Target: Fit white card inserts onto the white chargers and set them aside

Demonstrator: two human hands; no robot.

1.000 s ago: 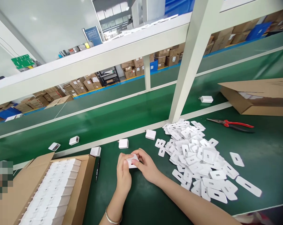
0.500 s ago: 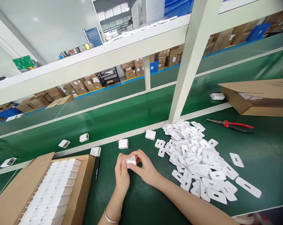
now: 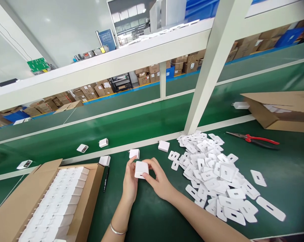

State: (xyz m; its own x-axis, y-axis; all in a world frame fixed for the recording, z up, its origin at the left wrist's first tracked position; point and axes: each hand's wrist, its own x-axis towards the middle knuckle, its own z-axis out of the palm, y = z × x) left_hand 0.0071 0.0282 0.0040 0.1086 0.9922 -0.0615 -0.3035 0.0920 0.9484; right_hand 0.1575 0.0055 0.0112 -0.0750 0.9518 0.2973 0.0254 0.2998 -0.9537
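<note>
Both my hands hold one small white charger block (image 3: pixel 141 169) just above the green table. My left hand (image 3: pixel 130 183) grips its left side, fingers curled round it. My right hand (image 3: pixel 159 181) pinches its right side and bottom. A big heap of flat white stickers with cut-outs (image 3: pixel 217 173) lies to the right of my hands. To the left stands an open cardboard box (image 3: pixel 23 201) packed with rows of white chargers. Three loose white chargers lie behind my hands along the table's edge, one (image 3: pixel 134 153) closest.
Red-handled pliers (image 3: pixel 255 139) lie at the right, before a second cardboard box (image 3: pixel 280 114). A black pen (image 3: pixel 105 179) lies beside the left box. Several chargers (image 3: pixel 103 142) ride on the green conveyor belt behind a white rail. A white frame post (image 3: pixel 207 77) rises mid-table.
My hands have turned the charger so its broad white face shows, and raised it slightly. The chargers on the belt have travelled to the right. The view shifted a little.
</note>
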